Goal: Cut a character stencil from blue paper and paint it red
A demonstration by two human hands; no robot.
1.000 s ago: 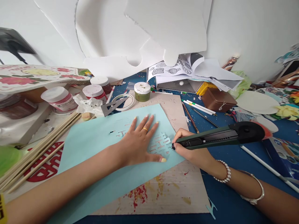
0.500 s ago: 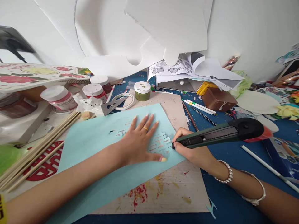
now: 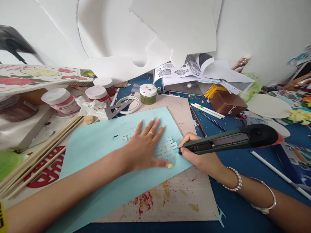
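Note:
A light blue sheet of paper [image 3: 92, 139] lies at a slant over a paint-stained cardboard [image 3: 175, 200]. My left hand [image 3: 143, 145] is spread flat on the sheet, fingers apart, with a ring on one finger. Beside its thumb, a pattern of cut-out shapes [image 3: 166, 149] shows in the paper; part of it is hidden under the palm. My right hand [image 3: 196, 152] grips a dark green utility knife [image 3: 225, 139] near its front end. The knife's tip is at the right edge of the cut pattern, and its blade is too small to make out.
Wooden sticks [image 3: 43, 152] lie over a red cut-out [image 3: 48, 168] at left. Paint jars [image 3: 59, 100], a triangle ruler [image 3: 119, 109], a roll of tape [image 3: 130, 106] and a green jar [image 3: 148, 94] stand behind the paper. Pens [image 3: 209, 111] and a brown box [image 3: 228, 102] are at right.
The rear end of the utility knife has swung slightly right and down. My left hand keeps its place on the paper.

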